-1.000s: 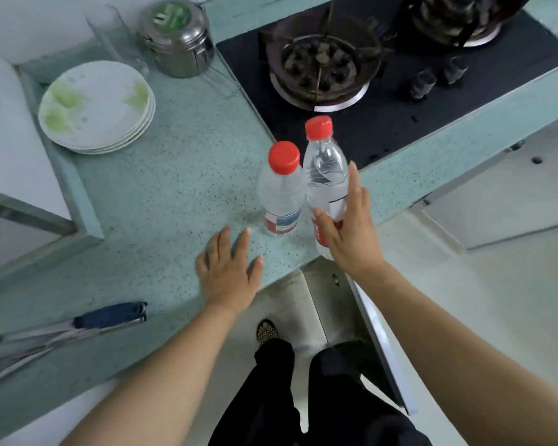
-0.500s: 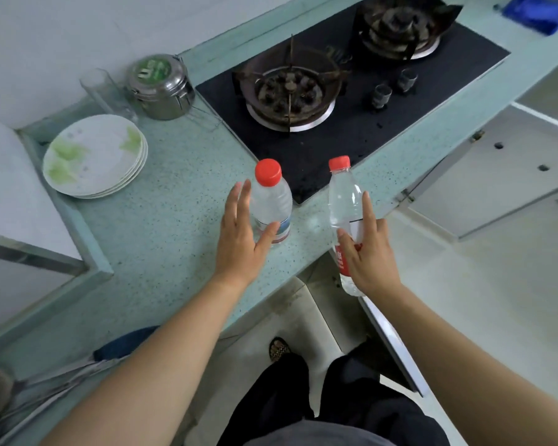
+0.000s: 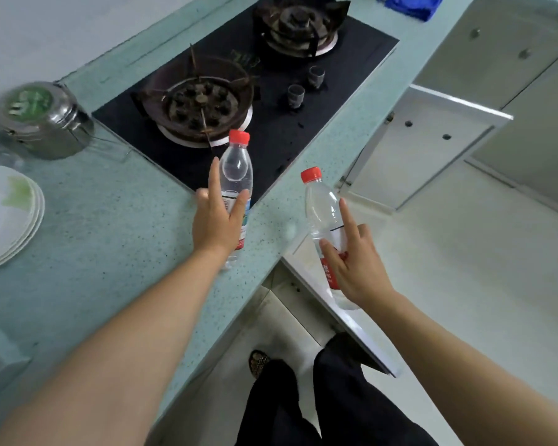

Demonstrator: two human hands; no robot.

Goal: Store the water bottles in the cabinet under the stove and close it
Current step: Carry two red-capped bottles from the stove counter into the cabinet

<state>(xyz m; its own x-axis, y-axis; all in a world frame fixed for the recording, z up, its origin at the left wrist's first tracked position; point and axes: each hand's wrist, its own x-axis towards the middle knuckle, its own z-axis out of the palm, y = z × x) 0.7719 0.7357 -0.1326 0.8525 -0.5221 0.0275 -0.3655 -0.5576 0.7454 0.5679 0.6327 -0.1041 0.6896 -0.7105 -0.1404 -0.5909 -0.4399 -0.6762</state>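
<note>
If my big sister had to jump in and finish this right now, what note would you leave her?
Left hand: holds one water bottle above the counter.
Right hand: holds the other bottle, already off the counter's edge, above an open cabinet door.
Done: both bottles picked up, doors open.
Left: put both bottles in the cabinet under the stove, then shut it.
</note>
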